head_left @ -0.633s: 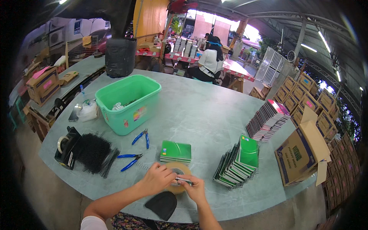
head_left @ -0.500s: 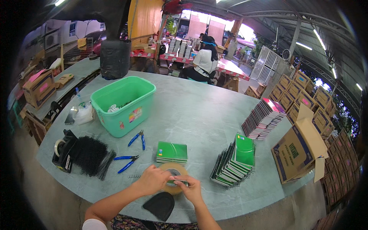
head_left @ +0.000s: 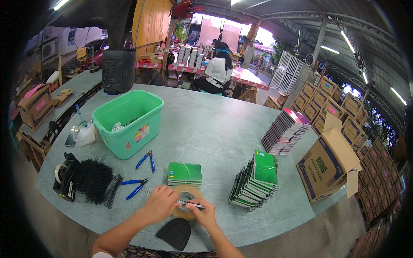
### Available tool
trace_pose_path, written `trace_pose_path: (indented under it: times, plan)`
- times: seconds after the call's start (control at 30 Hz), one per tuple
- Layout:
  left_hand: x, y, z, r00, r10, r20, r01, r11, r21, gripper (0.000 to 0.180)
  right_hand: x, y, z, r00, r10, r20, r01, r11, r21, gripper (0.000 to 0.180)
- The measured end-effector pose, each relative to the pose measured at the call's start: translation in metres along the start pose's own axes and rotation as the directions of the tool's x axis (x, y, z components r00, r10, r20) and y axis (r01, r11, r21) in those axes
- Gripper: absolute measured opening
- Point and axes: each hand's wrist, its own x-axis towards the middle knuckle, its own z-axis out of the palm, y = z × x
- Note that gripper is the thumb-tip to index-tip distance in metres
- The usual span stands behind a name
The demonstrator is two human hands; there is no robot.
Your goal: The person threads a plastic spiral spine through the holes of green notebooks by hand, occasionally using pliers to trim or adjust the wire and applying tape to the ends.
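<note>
Near the table's front edge, both my hands are closed over a large roll of tan tape lying flat. My left hand pinches a wire spiral coil; part of it sticks out beyond the fingers and coil turns show between the hands. My right hand grips a thin white-and-dark thing, seen edge-on against the coil; its kind is unclear. Just beyond the tape sits a short stack of green notebooks. A black rounded pad lies nearer me.
Left are two blue-handled cutters, a pile of black coils, a tape dispenser and a green tub. Right stand coil-bound green notebooks, a taller notebook stack and an open carton. A person sits beyond.
The view has shifted slightly, moving the table's contents left in the picture. Between my hands, more of the coil now shows. Both hands keep their pinch above the tape roll.
</note>
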Motion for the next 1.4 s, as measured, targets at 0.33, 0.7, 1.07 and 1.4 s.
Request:
trace_pose_path:
  times: [0.33,0.7,1.07,1.4]
  plan:
    - [0.005,0.005,0.004,0.999,-0.011,-0.038,0.009,0.998,-0.064,0.025,-0.001,0.003,-0.001,0.999,-0.036,-0.01,0.037,0.989,0.144,0.019]
    - [0.01,0.01,0.009,0.995,-0.036,-0.088,0.03,0.997,-0.075,0.026,-0.002,0.006,-0.001,0.996,-0.037,-0.079,0.062,0.939,0.337,0.021]
    - [0.009,0.005,0.012,0.999,-0.037,0.015,0.037,0.999,0.003,0.023,-0.002,-0.004,-0.005,0.996,-0.083,-0.035,0.091,0.907,0.41,0.015]
    - [0.007,0.007,0.012,0.997,-0.07,0.043,0.07,0.998,0.002,0.028,-0.008,-0.01,-0.005,0.998,-0.045,-0.045,0.061,0.885,0.462,0.016]
